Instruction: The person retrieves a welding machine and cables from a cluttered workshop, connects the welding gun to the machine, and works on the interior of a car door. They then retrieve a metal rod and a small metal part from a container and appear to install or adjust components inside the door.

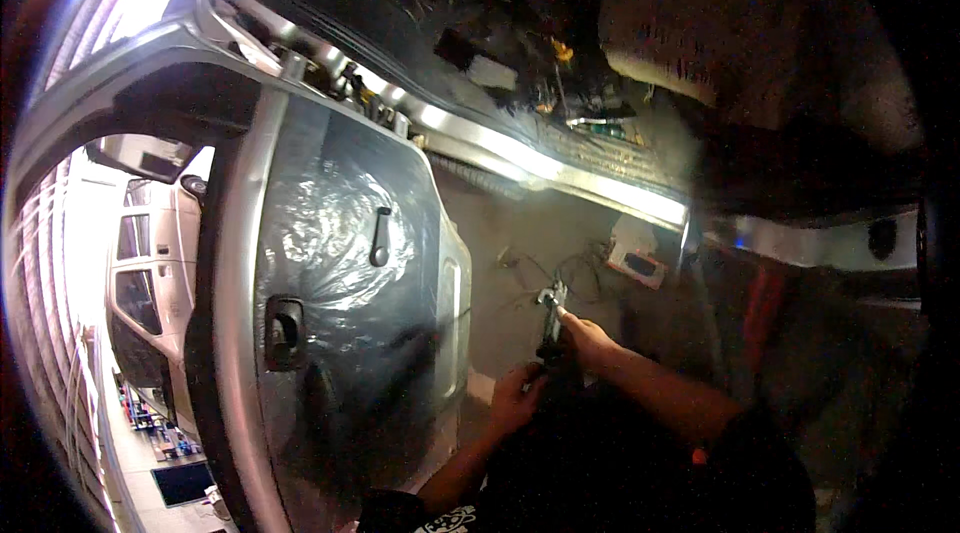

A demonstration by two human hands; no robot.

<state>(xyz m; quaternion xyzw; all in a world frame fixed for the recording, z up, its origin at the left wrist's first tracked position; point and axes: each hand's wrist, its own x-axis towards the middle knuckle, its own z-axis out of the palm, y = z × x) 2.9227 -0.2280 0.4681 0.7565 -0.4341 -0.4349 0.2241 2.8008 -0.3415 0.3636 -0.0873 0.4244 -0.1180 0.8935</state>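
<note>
My right hand [592, 345] is closed around a silver metal hand tool [557, 298] with a jaw-like or hooked head and a dark lower part; its exact kind is hard to make out. Just left of it and lower, my left hand [517, 395] has its fingers curled in by the tool's dark end; shadow hides what they grip. Both hands are in front of my body, over the floor beside an open car door [455, 273]. Clear plastic film [345, 233] covers the door's inner side, around a black window crank [380, 236] and a door handle [285, 335].
Ahead runs a bright metal door sill [600, 195]. Inside the dark cabin lie loose parts, a yellow-handled tool [562, 51] and a screwdriver-like tool [600, 121]. A white and orange box [637, 263] and a thin cable [575, 263] rest on the floor. Another vehicle [150, 273] stands at far left.
</note>
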